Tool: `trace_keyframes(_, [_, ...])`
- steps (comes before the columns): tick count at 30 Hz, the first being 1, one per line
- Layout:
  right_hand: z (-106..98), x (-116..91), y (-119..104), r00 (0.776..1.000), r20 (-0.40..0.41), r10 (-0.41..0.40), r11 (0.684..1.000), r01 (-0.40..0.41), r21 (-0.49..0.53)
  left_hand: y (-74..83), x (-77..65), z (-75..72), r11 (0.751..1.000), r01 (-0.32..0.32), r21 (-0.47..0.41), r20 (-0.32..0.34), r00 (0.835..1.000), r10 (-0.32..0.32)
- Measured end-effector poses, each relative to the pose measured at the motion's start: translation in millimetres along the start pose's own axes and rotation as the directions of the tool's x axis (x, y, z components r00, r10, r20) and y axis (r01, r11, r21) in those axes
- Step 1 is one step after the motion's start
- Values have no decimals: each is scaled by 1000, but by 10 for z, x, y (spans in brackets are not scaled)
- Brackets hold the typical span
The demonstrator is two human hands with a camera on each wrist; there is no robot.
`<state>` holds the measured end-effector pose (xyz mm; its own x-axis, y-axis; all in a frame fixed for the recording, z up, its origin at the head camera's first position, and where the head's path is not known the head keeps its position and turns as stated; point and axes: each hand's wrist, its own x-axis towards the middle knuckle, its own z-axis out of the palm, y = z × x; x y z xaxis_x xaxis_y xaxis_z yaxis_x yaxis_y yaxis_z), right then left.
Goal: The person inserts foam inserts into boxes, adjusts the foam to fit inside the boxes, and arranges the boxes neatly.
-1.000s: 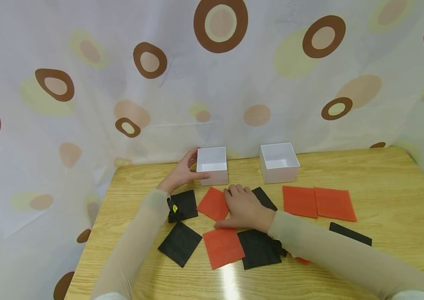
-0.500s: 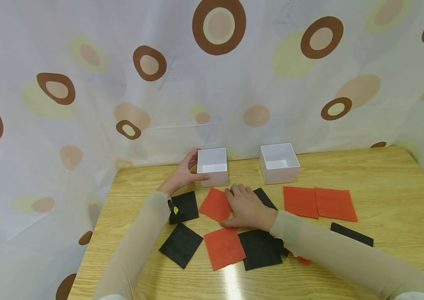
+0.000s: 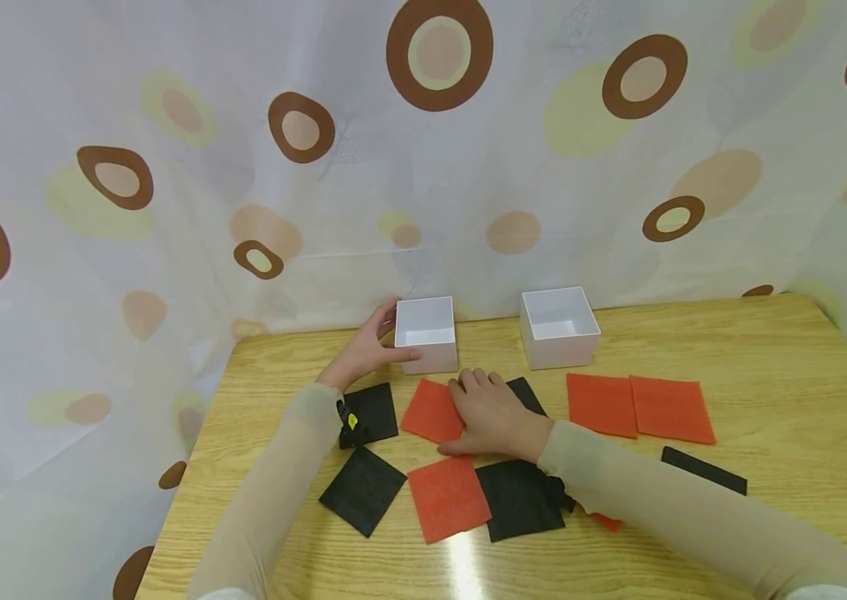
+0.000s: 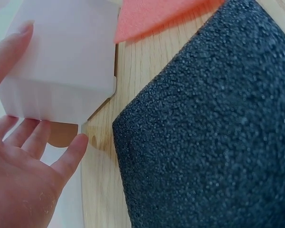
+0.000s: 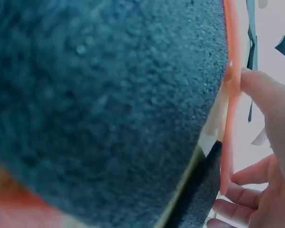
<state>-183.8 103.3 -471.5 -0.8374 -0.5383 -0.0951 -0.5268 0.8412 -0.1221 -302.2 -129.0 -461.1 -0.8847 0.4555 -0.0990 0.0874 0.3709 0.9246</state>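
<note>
My left hand [image 3: 361, 357] holds a white open-topped box [image 3: 437, 359] at its left side, thumb along the front wall and fingers behind. In the left wrist view, the thumb lies on the white box [image 4: 66, 52] and several fingertips meet its other side. My right hand [image 3: 494, 418] is at a red foam square [image 3: 429, 412], its thumb and fingers spanning the right edge. Seen edge-on in the right wrist view, the red foam square [image 5: 232, 118] lies between thumb and fingertips. A black foam square [image 3: 526, 395] is partly hidden beneath this hand.
A second white box [image 3: 562, 350] stands farther right by the curtain. Two red squares [image 3: 602, 404] lie side by side in front of it. Nearer are black squares [image 3: 363, 490], another red square [image 3: 449, 498] and a black strip-like piece [image 3: 703, 471] beside the right sleeve.
The red foam square under my right hand has shifted slightly right along with the hand. My left hand keeps its hold on the box.
</note>
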Motion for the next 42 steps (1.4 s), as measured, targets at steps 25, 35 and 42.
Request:
trace_keyframes(25, [-333,-240,230,993,-60,-97,982,106,155,-48,13,11,999,-37,-36,13,999,37])
trace_keyframes(35, [-586,-260,400,980,-142,-140,967,166,195,-39,4,-12,999,-28,-36,24,999,29])
trace_keyframes(42, [-772,-166,514,974,-184,-131,963,170,210,-16,-11,-3,1000,-11,-16,23,1000,11])
